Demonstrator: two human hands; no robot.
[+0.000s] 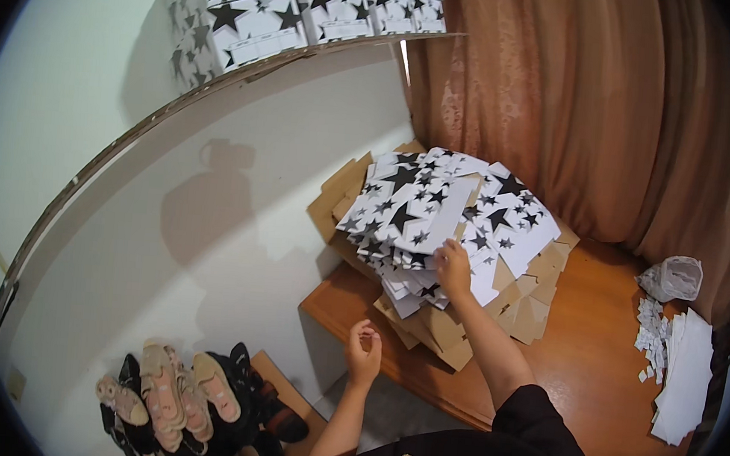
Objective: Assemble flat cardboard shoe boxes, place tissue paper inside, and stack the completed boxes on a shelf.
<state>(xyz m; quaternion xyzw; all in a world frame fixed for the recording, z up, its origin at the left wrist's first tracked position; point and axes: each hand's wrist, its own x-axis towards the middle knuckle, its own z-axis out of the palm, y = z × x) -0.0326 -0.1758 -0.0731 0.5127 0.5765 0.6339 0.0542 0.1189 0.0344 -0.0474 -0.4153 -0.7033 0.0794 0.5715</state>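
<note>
A loose pile of white cardboard sheets [503, 213] printed with black stars lies on top of flat brown cardboard pieces [530, 314] on the wooden table. At the pile's near edge, my right hand [452, 267] has its fingers closed on the edge of one star-printed sheet [400, 218]; the fingertips are partly hidden. This sheet has a plain white strip along its right side. My left hand [364, 350] hovers off the table's left front edge, palm up. Its fingers are loosely curled with a gap to the thumb, and no object shows in it.
On the wooden table [575, 390], small paper scraps [651, 336], white paper strips [684, 373] and a clear plastic bag [674, 278] lie at the right. Star-printed boxes [339, 16] fill a shelf overhead. Brown curtains [564, 98] hang behind; shoes [167, 397] stand lower left.
</note>
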